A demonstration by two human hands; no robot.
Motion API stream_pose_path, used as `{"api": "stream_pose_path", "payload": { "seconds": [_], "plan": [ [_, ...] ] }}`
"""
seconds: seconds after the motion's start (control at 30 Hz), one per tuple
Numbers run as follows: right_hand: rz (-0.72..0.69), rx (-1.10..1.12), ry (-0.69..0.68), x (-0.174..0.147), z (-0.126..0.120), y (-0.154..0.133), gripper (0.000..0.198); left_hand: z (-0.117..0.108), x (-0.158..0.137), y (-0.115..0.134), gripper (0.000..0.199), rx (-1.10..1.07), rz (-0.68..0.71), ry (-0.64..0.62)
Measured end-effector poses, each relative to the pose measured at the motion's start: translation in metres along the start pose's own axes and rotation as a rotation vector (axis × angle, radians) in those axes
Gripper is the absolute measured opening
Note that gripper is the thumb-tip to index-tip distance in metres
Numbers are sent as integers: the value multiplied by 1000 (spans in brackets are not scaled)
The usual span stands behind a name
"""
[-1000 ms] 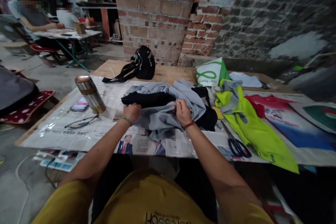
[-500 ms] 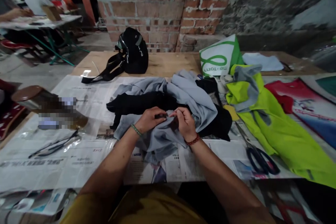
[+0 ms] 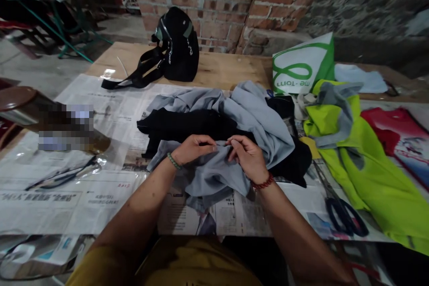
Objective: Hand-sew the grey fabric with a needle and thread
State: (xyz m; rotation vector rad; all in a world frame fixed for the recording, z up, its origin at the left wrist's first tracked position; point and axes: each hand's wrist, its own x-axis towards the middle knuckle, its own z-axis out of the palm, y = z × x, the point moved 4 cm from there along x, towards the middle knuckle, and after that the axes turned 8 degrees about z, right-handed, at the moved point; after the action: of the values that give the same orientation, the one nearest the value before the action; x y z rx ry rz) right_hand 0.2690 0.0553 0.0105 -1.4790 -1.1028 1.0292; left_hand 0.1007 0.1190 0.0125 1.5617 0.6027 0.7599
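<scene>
A crumpled grey cloth garment [image 3: 214, 174] lies in front of me, bunched over black fabric [image 3: 187, 123]. My left hand [image 3: 196, 148], with a green beaded bracelet at the wrist, pinches the top edge of the grey cloth between thumb and fingers. Just to its right, my right hand [image 3: 247, 156] is curled with its fingertips on the same cloth; a red bracelet circles that wrist. A small gap separates the fingertips of both hands. Anything tiny between the fingers is too small to make out.
Dark-handled scissors [image 3: 345, 216] lie at right beside a neon-yellow garment [image 3: 372, 170]. A black backpack [image 3: 181, 49] and a white-green bag [image 3: 301, 69] stand at the back. At left are a brown-lidded container [image 3: 20, 107] and eyeglasses [image 3: 63, 174]. Newspaper [image 3: 100, 187] covers the table.
My view has shifted, so the table's things sit differently in the picture. My right hand's fingers have loosened from a tight pinch. Both hands stay at the grey cloth.
</scene>
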Motion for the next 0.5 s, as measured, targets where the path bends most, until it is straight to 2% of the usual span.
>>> {"api": "stream_pose_path", "payload": {
  "seconds": [0.1,0.27,0.4,0.5],
  "plan": [
    [3,-13,-15,-4,-1,-9,29,3,-2,1,23,-28,-49,-36],
    [-22,11,40,-19,-6,-32,25,8,-3,5,26,-79,-36,-122],
    [-175,-103,157,-28,-19,-51,21,6,-3,12,24,-86,37,-123],
    [-358,-403,134,-29,-21,-60,22,4,-4,16,23,-88,79,-132]
  ]
}}
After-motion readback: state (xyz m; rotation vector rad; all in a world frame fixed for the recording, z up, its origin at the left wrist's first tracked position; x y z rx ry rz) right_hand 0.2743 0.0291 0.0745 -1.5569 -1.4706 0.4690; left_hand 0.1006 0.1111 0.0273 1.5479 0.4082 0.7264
